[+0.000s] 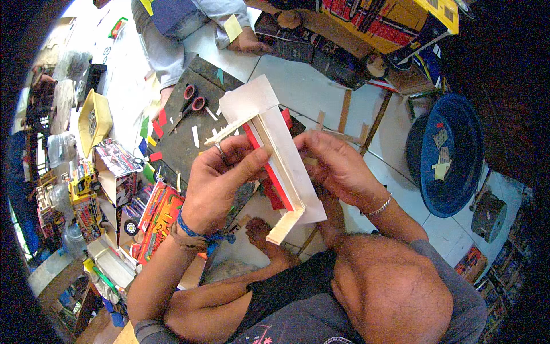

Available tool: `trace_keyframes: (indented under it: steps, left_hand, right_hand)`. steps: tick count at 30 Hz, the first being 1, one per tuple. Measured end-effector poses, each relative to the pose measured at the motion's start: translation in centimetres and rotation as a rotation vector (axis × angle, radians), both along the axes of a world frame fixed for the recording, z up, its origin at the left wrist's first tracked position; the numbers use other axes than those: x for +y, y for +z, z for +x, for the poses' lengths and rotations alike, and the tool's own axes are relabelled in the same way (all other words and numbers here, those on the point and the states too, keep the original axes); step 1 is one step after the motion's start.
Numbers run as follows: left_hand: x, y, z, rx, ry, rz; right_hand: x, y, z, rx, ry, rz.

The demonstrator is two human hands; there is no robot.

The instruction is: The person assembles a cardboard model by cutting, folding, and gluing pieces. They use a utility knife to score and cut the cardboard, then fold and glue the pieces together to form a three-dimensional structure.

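In front of me is a U-shaped wooden frame with a red strip along its inner edge. A long white sheet lies against its far side and sticks out past both ends. My left hand grips the frame's left side, with the thumb on the wooden bar and the fingers behind. At the sheet's right edge my right hand has its fingers curled and pressed together on it; some fingertips are hidden behind. Scissors with red-and-black handles lie on a dark board beyond my left hand.
Colourful paper scraps are scattered on and beside the board. Model trucks crowd the left, near a yellow tray. A blue basin stands at right. A large yellow model vehicle and another person's hand are at the far side.
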State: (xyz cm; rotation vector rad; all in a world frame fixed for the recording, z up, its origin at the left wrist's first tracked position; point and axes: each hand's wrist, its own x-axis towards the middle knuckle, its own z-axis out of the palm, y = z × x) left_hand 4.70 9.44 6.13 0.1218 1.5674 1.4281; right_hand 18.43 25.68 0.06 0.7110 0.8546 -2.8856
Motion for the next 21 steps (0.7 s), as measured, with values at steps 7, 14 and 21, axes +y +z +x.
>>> trace_keyframes:
  steps: [7,14,21]
  left_hand:
    - [-0.1,-0.9,1.2,-0.08,0.011,0.089]
    - [-0.5,-0.8,1.6,-0.032,-0.067,0.028]
    - [-0.4,-1.4,2.4,0.041,-0.014,0.028]
  right_hand:
    - [-1.7,-1.6,0.9,0.044,0.19,-0.317]
    - [-0.6,-1.5,1.1,0.078,0.229,0.051]
    - [0.2,0.4,1.3,-0.002,0.209,0.396]
